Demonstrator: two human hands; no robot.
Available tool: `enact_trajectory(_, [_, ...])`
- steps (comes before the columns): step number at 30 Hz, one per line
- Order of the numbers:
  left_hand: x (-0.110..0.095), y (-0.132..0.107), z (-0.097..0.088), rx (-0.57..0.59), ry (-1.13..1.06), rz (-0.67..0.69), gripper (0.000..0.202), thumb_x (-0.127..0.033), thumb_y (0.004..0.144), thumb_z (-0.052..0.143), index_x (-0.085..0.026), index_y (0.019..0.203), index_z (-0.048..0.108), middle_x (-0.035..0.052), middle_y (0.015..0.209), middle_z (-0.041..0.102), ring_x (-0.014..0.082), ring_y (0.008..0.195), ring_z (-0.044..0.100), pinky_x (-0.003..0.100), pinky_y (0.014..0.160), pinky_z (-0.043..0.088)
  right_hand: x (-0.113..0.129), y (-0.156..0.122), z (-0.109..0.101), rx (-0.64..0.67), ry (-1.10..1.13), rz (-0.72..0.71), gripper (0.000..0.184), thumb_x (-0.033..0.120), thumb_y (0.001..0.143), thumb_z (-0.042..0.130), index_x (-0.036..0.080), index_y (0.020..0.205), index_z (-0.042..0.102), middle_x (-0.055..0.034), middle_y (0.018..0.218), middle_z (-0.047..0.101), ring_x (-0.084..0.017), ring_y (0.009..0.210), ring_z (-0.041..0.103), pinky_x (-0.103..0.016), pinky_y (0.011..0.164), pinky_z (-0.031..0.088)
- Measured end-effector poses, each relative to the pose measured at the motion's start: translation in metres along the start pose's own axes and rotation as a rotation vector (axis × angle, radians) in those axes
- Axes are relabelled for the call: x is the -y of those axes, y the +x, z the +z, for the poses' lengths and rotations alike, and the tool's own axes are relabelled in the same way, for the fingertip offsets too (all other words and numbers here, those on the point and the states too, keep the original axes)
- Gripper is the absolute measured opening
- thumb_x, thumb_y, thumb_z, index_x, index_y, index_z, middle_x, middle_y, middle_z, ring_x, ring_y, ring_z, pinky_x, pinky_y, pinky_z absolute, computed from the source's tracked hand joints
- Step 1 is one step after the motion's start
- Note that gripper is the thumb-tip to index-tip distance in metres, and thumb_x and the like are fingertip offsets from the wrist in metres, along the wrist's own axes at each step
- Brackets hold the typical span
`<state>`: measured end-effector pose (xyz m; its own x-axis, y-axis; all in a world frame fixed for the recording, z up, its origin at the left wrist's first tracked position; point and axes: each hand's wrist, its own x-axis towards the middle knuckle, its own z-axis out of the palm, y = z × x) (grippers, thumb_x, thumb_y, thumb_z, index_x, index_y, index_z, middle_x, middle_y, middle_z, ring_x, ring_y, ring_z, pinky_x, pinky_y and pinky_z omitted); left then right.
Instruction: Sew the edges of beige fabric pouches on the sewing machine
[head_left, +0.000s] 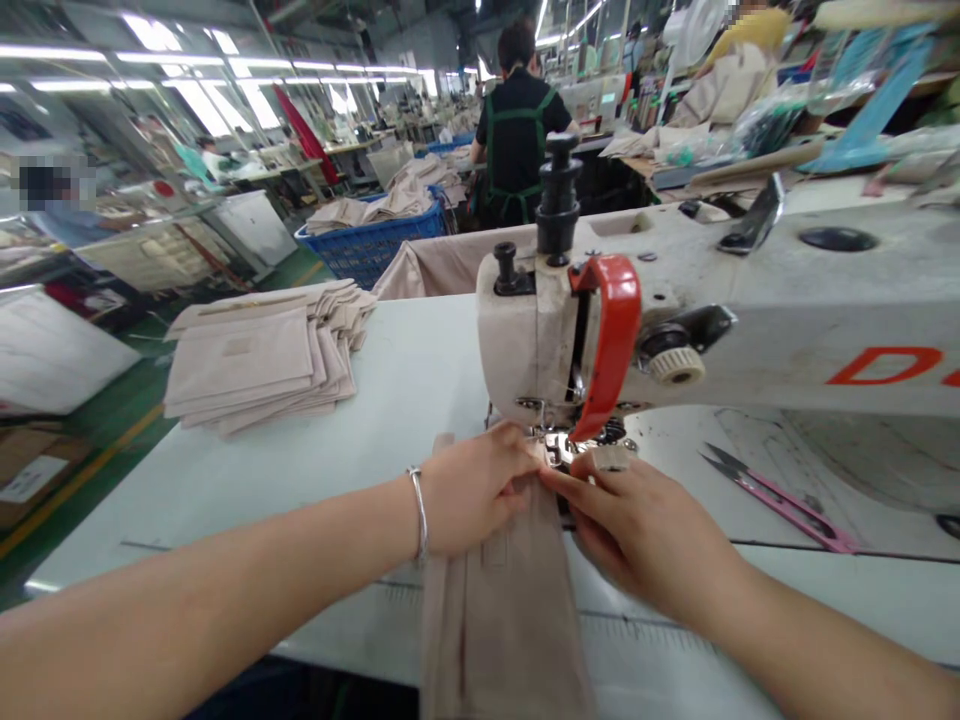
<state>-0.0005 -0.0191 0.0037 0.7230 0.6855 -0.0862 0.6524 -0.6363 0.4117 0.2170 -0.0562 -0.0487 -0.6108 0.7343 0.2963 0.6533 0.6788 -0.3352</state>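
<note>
Fingers point(517, 470) of my left hand point(472, 490) are curled in and closed on the top end of a beige fabric strip point(502, 610), just in front of the presser foot point(559, 450) of a cream sewing machine point(750, 300). On that wrist sits a thin silver bracelet point(418, 510). My right hand point(645, 530) meets the left from the other side. Its thumb and forefinger are pinched narrow on the same end of the strip, and the two hands almost touch.

Seen from the head camera, the strip lies flat on the pale surface point(300, 470), running from the needle area toward me and over the near edge. A red guard point(611, 340) curves down the front of the machine head, right above my hands.

To the left, well apart, rests a stack of beige fabric pieces point(262, 360). To the right, near the machine base, lie pink-handled thread snips point(780, 500), blades pointing left.

Beyond the surface stands a blue basket point(367, 245) piled with cloth, and a person in a black top and green apron point(517, 130) faces away.
</note>
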Motion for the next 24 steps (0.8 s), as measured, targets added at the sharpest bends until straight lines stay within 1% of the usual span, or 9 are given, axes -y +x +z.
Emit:
enact_trajectory(3, [-0.010, -0.010, 0.007, -0.057, -0.052, -0.017, 0.039, -0.007, 0.083, 0.056, -0.015, 0.121, 0.054, 0.0090, 0.120, 0.055, 0.0217, 0.112, 0.055, 0.037, 0.100, 0.046, 0.002, 0.000, -0.002, 0.007, 0.008, -0.020, 0.042, 0.015, 0.088, 0.050, 0.019, 0.130, 0.055, -0.0105, 0.112, 0.060, -0.027, 0.102, 0.056, -0.044, 0.085, 0.049])
enact_trajectory(8, [-0.005, -0.009, 0.020, -0.121, -0.037, -0.018, 0.029, -0.007, 0.090, 0.045, -0.016, 0.115, 0.058, 0.0089, 0.118, 0.055, 0.0209, 0.114, 0.053, 0.037, 0.103, 0.043, 0.010, 0.002, -0.003, 0.064, -0.068, -0.024, 0.034, 0.019, 0.092, 0.048, 0.016, 0.125, 0.058, -0.0096, 0.099, 0.060, -0.024, 0.085, 0.057, -0.040, 0.072, 0.049])
enact_trajectory(11, [0.001, -0.003, 0.019, -0.150, 0.010, 0.021, 0.029, -0.006, 0.090, 0.044, -0.016, 0.113, 0.058, 0.0093, 0.120, 0.055, 0.0220, 0.117, 0.051, 0.038, 0.104, 0.042, 0.012, 0.004, -0.001, 0.076, -0.111, -0.027, 0.036, 0.021, 0.095, 0.045, 0.014, 0.129, 0.054, -0.0095, 0.098, 0.060, -0.024, 0.082, 0.057, -0.040, 0.070, 0.048])
enact_trajectory(14, [0.007, -0.005, 0.012, -0.164, 0.043, 0.051, 0.034, -0.005, 0.089, 0.044, -0.017, 0.119, 0.057, 0.0084, 0.123, 0.056, 0.0212, 0.118, 0.051, 0.037, 0.104, 0.042, 0.012, 0.005, 0.001, 0.088, -0.119, -0.027, 0.039, 0.021, 0.096, 0.044, 0.014, 0.134, 0.050, -0.0094, 0.099, 0.059, -0.024, 0.081, 0.056, -0.040, 0.069, 0.048])
enact_trajectory(16, [0.011, -0.018, 0.007, -0.267, 0.084, -0.072, 0.034, -0.013, 0.088, 0.052, -0.019, 0.122, 0.056, 0.0084, 0.123, 0.055, 0.0228, 0.117, 0.051, 0.039, 0.103, 0.041, 0.011, 0.005, 0.003, 0.068, -0.090, -0.017, 0.040, 0.021, 0.096, 0.044, 0.015, 0.134, 0.049, -0.0095, 0.100, 0.059, -0.024, 0.083, 0.056, -0.041, 0.072, 0.048])
enact_trajectory(18, [0.017, -0.037, 0.006, -0.417, 0.141, -0.306, 0.037, -0.029, 0.084, 0.064, -0.018, 0.119, 0.058, 0.0100, 0.119, 0.056, 0.0276, 0.114, 0.050, 0.046, 0.101, 0.040, 0.010, 0.004, 0.004, 0.027, -0.040, 0.016, 0.038, 0.021, 0.094, 0.048, 0.013, 0.131, 0.051, -0.0110, 0.104, 0.059, -0.026, 0.090, 0.056, -0.043, 0.078, 0.048])
enact_trajectory(20, [0.023, -0.056, 0.011, -0.489, 0.130, -0.510, 0.043, -0.044, 0.075, 0.072, -0.016, 0.107, 0.061, 0.0095, 0.107, 0.057, 0.0303, 0.106, 0.052, 0.049, 0.095, 0.042, 0.009, 0.004, 0.004, 0.006, 0.017, 0.054, 0.033, 0.020, 0.091, 0.051, 0.013, 0.123, 0.056, -0.0123, 0.107, 0.059, -0.027, 0.095, 0.055, -0.045, 0.083, 0.047])
enact_trajectory(22, [0.026, -0.068, 0.019, -0.478, -0.030, -0.631, 0.040, -0.045, 0.068, 0.076, -0.017, 0.093, 0.060, 0.0059, 0.093, 0.059, 0.0274, 0.092, 0.057, 0.045, 0.085, 0.046, 0.009, 0.004, 0.003, 0.015, 0.082, 0.081, 0.027, 0.018, 0.091, 0.050, 0.015, 0.116, 0.061, -0.0116, 0.105, 0.060, -0.027, 0.095, 0.055, -0.045, 0.084, 0.046])
enact_trajectory(24, [0.023, -0.070, 0.025, -0.515, -0.380, -0.696, 0.038, -0.038, 0.066, 0.077, -0.018, 0.090, 0.055, 0.0027, 0.084, 0.061, 0.0230, 0.080, 0.060, 0.037, 0.076, 0.049, 0.011, 0.004, -0.001, 0.014, 0.163, 0.108, 0.026, 0.017, 0.092, 0.048, 0.019, 0.115, 0.062, -0.0101, 0.105, 0.060, -0.026, 0.097, 0.055, -0.043, 0.085, 0.045])
